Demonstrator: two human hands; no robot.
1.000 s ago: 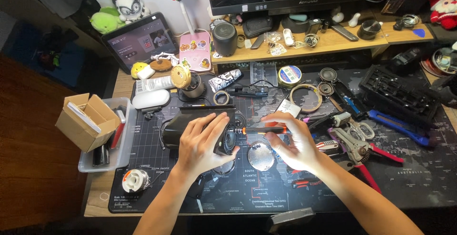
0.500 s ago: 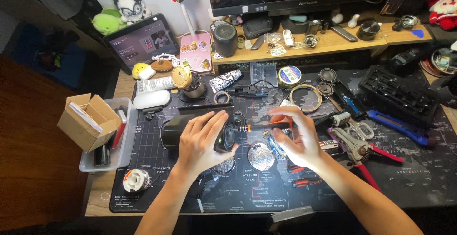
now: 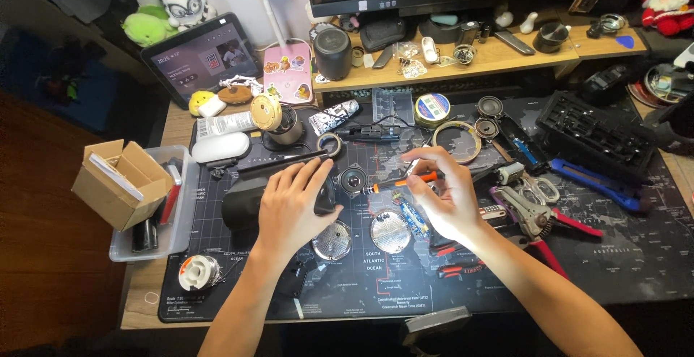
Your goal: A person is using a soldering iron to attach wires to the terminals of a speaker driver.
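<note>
**Screwdriver tilts toward the speaker**

Since a moment ago the right hand has shifted slightly, its orange-handled screwdriver now angled down-left at the round speaker driver. Fingers pinch the handle closed. The left hand lies flat, fingers loosely spread, over the black speaker body (mid-mat, unmoved).

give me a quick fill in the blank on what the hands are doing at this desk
1. The right hand holds a small screwdriver with an ______ handle.
2. The left hand rests on a ______ speaker body.
3. Two round metal grilles lie on the mat, ______ the hands.

Missing words: orange; black; below
</note>
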